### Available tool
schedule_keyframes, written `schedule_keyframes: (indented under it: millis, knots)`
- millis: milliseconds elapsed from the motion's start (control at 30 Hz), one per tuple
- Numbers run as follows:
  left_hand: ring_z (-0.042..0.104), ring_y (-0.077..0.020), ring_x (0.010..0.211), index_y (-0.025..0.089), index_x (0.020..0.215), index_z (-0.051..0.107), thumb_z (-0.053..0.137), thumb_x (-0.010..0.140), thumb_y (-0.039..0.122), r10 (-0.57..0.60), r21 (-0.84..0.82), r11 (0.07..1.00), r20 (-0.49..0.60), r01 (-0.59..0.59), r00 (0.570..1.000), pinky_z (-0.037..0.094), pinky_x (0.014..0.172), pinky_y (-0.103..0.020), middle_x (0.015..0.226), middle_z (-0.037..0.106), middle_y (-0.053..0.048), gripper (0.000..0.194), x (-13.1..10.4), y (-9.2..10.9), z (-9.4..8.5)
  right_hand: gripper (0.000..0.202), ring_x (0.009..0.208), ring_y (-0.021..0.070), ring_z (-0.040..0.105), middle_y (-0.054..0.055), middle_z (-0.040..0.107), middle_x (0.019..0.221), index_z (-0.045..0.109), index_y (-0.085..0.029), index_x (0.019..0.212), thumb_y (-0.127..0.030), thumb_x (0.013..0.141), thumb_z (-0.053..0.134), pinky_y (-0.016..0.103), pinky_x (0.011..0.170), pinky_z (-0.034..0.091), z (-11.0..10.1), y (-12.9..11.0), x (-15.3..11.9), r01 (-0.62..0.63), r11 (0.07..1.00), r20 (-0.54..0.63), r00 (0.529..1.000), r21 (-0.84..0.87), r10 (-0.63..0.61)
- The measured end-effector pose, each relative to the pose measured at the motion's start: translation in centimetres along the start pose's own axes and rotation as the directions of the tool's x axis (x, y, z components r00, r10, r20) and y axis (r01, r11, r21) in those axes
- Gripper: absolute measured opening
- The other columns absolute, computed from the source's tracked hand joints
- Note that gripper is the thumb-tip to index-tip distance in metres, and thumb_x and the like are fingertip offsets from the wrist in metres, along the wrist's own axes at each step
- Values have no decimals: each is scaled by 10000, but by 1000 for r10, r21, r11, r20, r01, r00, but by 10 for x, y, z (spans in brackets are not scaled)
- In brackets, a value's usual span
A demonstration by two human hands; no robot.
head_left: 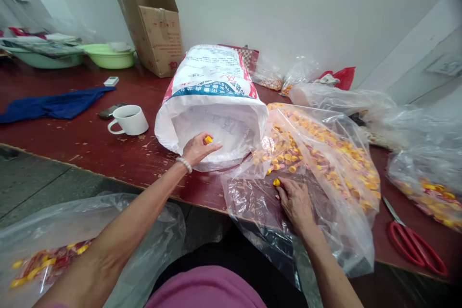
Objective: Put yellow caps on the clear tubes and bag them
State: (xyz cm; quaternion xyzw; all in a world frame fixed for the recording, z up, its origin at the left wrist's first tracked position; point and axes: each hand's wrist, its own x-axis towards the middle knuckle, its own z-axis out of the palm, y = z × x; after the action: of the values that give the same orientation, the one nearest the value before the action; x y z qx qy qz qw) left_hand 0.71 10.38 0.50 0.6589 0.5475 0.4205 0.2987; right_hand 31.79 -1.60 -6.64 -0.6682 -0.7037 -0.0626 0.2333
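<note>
Right hand (296,202) flat on my clear bag (325,173), fingers unclenched — yellow piece (276,182) at its eleven o'clock; left hand (197,148) pinching another yellow cap (208,140) — white sack (212,106) at twelve.

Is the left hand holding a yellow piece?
Yes, the left hand pinches a small yellow piece at the mouth of the white sack.
</note>
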Motion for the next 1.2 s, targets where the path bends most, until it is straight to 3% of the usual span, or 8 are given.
schedule_keyframes:
  millis: [133,300,567,700,767,833,1067,1200]
  knots:
    - [527,-127,664,127,629,606,637,651,188,-7,220,975,-14,10,1000,311,603,-270,567,527,16,71,35,-5,21,339,1018,257,542,108,633,1125,590,-180,1125,-200,805,482,415,881,400,-5,-8,9,28,999,29,999,17,-28]
    - [541,-149,693,131,519,534,647,636,167,0,295,955,36,-10,999,314,597,-264,598,542,-11,167,37,-8,34,330,1023,270,532,112,636,1094,621,-195,1081,-180,761,537,441,917,394,-7,-19,19,-50,972,93,995,229,29]
    - [470,-91,624,159,887,593,605,754,378,30,36,999,247,-41,969,376,572,-205,721,549,23,256,-41,18,9,347,722,187,610,90,677,857,625,-119,1014,-381,832,489,356,681,503,-21,-11,15,-292,823,14,945,487,326]
    - [478,-94,630,165,873,580,660,728,345,23,-307,937,535,169,844,391,565,-199,748,555,15,245,-102,37,21,384,647,143,609,73,685,860,610,-139,1033,-453,826,533,305,609,506,-43,-58,6,-340,524,63,877,780,476]
    - [481,-96,660,163,864,585,691,704,310,36,-401,882,580,247,814,395,591,-199,773,557,8,242,-122,44,31,296,717,147,628,60,689,888,644,-166,937,-394,749,661,315,688,514,-52,-91,2,-297,254,145,863,920,483]
    - [458,-81,635,159,850,583,713,688,296,37,-447,846,592,290,805,380,572,-186,753,539,16,249,-134,48,39,211,851,163,631,46,687,929,662,-180,842,-329,705,719,334,809,497,-58,-117,-2,-239,158,145,882,958,449]
    - [358,-37,430,156,905,549,674,735,364,12,-532,713,659,456,752,270,394,-167,631,503,45,297,-139,49,37,109,967,181,611,38,676,937,640,-193,780,-302,780,653,346,886,467,-66,-128,-17,-197,304,97,944,932,314]
    - [452,-60,436,156,901,546,642,767,353,15,-588,585,696,558,718,323,407,-186,666,550,22,257,-140,49,34,293,1051,213,576,72,626,1114,580,-216,1005,-355,763,669,392,919,440,-67,-123,-25,-32,626,44,999,779,-4]
